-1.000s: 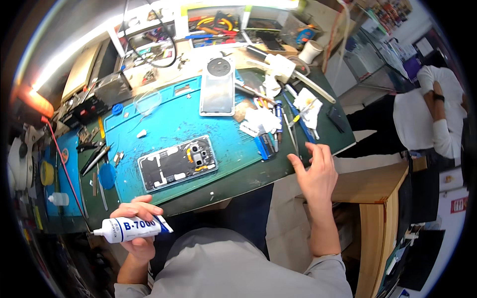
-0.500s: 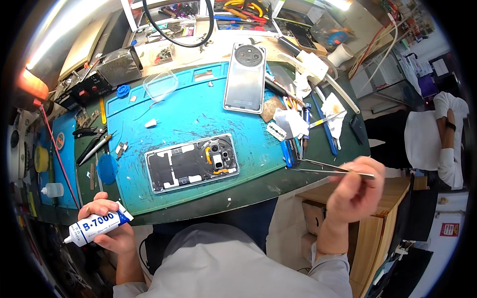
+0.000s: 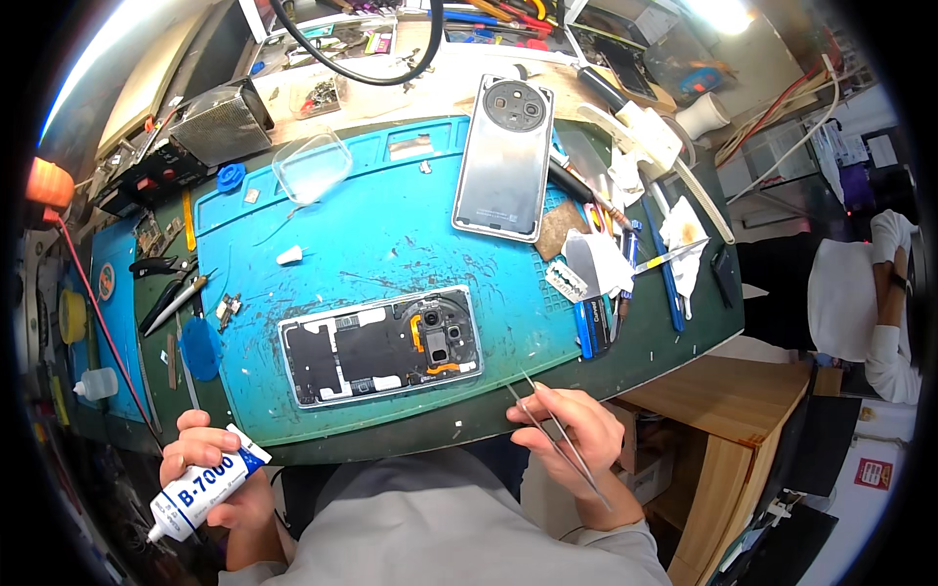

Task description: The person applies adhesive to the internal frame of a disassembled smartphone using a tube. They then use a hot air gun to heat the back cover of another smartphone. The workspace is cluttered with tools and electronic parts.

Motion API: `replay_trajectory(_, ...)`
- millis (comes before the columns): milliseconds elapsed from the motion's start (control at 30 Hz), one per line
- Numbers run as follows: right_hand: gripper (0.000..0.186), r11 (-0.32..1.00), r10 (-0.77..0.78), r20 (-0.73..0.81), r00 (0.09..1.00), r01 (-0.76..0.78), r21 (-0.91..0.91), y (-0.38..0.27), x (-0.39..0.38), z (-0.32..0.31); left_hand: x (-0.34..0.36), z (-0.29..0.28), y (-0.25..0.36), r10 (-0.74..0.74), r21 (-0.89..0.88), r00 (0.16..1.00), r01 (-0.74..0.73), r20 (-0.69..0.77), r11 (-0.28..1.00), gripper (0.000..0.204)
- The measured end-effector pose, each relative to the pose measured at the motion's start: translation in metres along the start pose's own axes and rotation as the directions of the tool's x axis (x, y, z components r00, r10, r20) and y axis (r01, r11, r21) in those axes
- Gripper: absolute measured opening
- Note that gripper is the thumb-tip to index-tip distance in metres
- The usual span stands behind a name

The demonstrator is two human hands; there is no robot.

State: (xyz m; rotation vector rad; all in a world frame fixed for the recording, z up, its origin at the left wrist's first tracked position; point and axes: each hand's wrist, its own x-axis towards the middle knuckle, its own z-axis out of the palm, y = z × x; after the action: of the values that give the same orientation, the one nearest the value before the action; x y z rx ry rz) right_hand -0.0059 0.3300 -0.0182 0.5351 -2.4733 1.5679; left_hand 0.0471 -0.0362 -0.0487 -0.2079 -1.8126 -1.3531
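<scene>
My left hand (image 3: pixel 200 444) grips a white and blue squeeze tube (image 3: pixel 194 498), its nozzle pointing down-left below the bench edge. My right hand (image 3: pixel 576 435) holds thin steel tweezers (image 3: pixel 588 479), tips up toward the mat's lower edge. Between and above my hands, an opened phone (image 3: pixel 371 347) lies flat on the blue silicone mat (image 3: pixel 342 254), showing black inner parts, white strips and orange flex pieces. A separate phone back panel (image 3: pixel 498 176) with a round camera ring rests at the mat's upper right.
A clear tray (image 3: pixel 313 171), pliers (image 3: pixel 161 288), a blue lid (image 3: pixel 203 347) and a razor blade (image 3: pixel 567 278) lie about the bench, with tissues (image 3: pixel 682 249) and tools at right. A power supply (image 3: pixel 205 127) stands upper left. Another person (image 3: pixel 845 303) in white is at right, beside a wooden cabinet (image 3: pixel 723 469).
My right hand took hold of the tweezers from the bench's right and has moved down-left with them. My left hand still holds the tube, now slightly lower in the picture.
</scene>
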Motion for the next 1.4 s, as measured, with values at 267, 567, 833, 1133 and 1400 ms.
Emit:
replay_trajectory(267,0.028,0.955,-0.24,-0.019,0.971,0.233,-0.182,0.008,0.012,0.016,-0.002,0.007,0.008,-0.021,0.143,0.997,0.031,-0.068,0.989,0.065)
replay_trajectory(567,0.025,0.933,-0.281,0.014,0.96,0.277,-0.228,0.007,0.017,0.019,-0.002,0.005,0.008,0.007,0.156,0.999,0.002,-0.053,0.988,0.066)
replay_trajectory(833,0.026,0.925,-0.282,0.031,0.959,0.28,-0.256,0.007,0.017,0.019,-0.002,0.005,0.008,-0.001,0.181,0.999,0.007,-0.037,0.984,0.065)
replay_trajectory(1133,0.025,0.924,-0.28,0.032,0.96,0.278,-0.261,0.006,0.019,0.018,0.0,0.007,0.009,-0.018,0.197,0.999,0.024,-0.033,0.98,0.065)
replay_trajectory(1400,0.024,0.931,-0.282,-0.004,0.959,0.273,-0.241,0.008,0.014,0.019,-0.002,0.008,0.007,0.006,0.197,1.0,0.0,-0.026,0.98,0.066)
